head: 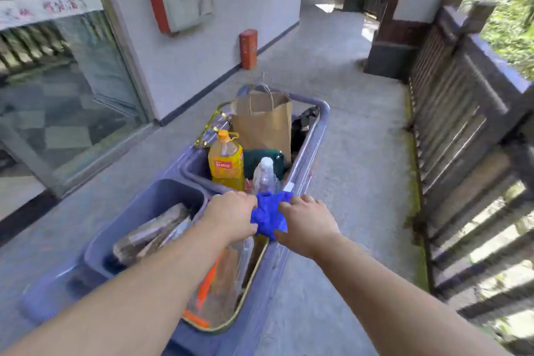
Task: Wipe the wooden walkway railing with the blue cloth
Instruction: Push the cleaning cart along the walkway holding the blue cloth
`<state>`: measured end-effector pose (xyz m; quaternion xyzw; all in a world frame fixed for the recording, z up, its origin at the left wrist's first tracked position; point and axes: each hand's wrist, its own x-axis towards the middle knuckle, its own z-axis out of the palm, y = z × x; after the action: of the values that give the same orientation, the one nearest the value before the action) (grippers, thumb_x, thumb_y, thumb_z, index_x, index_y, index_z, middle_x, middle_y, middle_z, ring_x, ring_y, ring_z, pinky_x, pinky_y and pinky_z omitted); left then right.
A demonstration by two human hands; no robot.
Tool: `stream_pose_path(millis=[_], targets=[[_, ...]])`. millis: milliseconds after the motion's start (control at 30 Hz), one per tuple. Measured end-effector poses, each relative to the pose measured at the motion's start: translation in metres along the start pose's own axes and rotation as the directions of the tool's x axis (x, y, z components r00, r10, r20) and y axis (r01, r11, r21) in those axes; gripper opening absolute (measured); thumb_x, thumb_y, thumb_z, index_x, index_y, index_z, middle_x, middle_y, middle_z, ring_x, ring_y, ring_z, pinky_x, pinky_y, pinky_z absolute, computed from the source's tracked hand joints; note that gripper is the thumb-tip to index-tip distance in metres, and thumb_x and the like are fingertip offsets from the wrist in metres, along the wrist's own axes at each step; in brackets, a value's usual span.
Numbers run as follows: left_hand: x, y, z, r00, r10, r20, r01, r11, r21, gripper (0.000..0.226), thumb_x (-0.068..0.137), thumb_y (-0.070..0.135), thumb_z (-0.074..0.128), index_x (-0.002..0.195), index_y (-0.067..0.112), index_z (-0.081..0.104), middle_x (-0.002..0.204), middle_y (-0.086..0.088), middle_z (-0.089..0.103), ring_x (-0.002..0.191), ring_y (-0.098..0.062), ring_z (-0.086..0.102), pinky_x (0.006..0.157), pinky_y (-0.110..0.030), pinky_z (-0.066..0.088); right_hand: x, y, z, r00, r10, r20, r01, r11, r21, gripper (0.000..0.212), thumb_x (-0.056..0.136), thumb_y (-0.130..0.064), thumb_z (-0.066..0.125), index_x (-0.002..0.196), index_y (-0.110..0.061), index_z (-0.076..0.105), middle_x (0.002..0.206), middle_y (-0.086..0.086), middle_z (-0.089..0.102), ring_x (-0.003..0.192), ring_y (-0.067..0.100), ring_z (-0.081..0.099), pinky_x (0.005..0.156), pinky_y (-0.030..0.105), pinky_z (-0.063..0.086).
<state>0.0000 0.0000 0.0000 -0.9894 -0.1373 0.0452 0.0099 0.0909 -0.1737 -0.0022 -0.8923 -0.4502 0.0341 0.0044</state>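
I hold the blue cloth (268, 215) bunched between both hands above the cart (306, 159), a soft, crumpled wad with a nubbly weave. My left hand (231, 215) closes its grip on the cloth's left side; my right hand (306, 224) pinches the right side, fingers curled into the folds. The cart is smooth bluish plastic with rounded bins. At 12 o'clock from the cloth stands a clear spray bottle (265, 176), and at 11 o'clock a squat yellow bottle (226, 163) with an orange cap. Behind them rises a stiff brown paper bag (264, 121) with looped handles. The wooden walkway railing (462, 113), dark and slatted with a flat top rail, runs at 2 o'clock, well apart from the cloth, over grey concrete floor (361, 153).
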Motion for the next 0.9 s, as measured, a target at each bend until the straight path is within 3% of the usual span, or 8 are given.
stream_pose_path(millis=[200,467,600,700,800,900], targets=[[0.034,0.009,0.047,0.99,0.079,0.114,-0.079,0.997,-0.003,0.051,0.081,0.05,0.063,0.126,0.028,0.056,0.124,-0.001,0.06,0.117,-0.027,0.054,0.091,-0.042,0.047,0.029,0.0,0.053,0.989,0.032,0.148,-0.036,0.999,0.024,0.053,0.089,-0.058,0.059,0.128,-0.022,0.054,0.122,0.007,0.058,0.12,0.034,0.048,0.097,0.047,0.044],[0.055,0.023,0.073,0.984,0.059,0.168,-0.071,0.995,0.063,0.043,0.081,0.043,0.065,0.117,0.024,0.053,0.12,-0.003,0.057,0.115,-0.027,0.053,0.089,-0.042,0.046,0.05,0.001,0.086,0.996,0.021,0.087,-0.021,1.0,-0.003,0.03,0.095,-0.024,0.055,0.124,-0.02,0.057,0.12,0.01,0.052,0.113,0.035,0.05,0.085,0.044,0.041],[0.061,0.024,0.071,0.992,0.036,0.121,-0.045,0.997,0.07,0.045,0.081,0.041,0.065,0.12,0.024,0.051,0.12,-0.003,0.058,0.114,-0.027,0.053,0.088,-0.043,0.046,0.049,0.009,0.081,0.999,0.02,-0.032,-0.016,0.991,0.134,0.023,0.097,-0.025,0.05,0.118,-0.019,0.057,0.111,0.008,0.056,0.107,0.035,0.052,0.076,0.041,0.036],[0.066,0.022,0.059,0.998,0.06,0.008,-0.06,0.998,0.023,0.03,0.086,0.034,0.058,0.114,0.025,0.052,0.114,-0.003,0.063,0.108,-0.029,0.058,0.08,-0.042,0.046,0.043,0.018,0.061,0.991,0.035,-0.132,-0.002,0.97,0.241,0.019,0.097,-0.024,0.048,0.109,-0.014,0.057,0.109,0.01,0.061,0.105,0.037,0.054,0.077,0.043,0.043],[0.07,0.026,0.031,0.991,0.106,-0.079,-0.113,0.989,-0.097,0.014,0.085,0.024,0.055,0.099,0.025,0.049,0.101,-0.005,0.067,0.095,-0.034,0.062,0.069,-0.041,0.043,0.029,0.029,0.033,0.979,0.098,-0.178,-0.031,0.937,0.348,0.012,0.095,-0.027,0.049,0.097,-0.015,0.051,0.102,0.01,0.064,0.095,0.037,0.056,0.067,0.043,0.041],[0.073,0.04,-0.002,0.981,0.17,-0.094,-0.188,0.952,-0.242,0.014,0.086,0.02,0.054,0.094,0.027,0.046,0.098,-0.003,0.064,0.089,-0.035,0.061,0.064,-0.04,0.043,0.01,0.046,0.0,0.961,0.224,-0.16,-0.136,0.892,0.43,0.014,0.09,-0.029,0.053,0.092,-0.019,0.045,0.09,0.007,0.063,0.08,0.038,0.057,0.059,0.04,0.036]])
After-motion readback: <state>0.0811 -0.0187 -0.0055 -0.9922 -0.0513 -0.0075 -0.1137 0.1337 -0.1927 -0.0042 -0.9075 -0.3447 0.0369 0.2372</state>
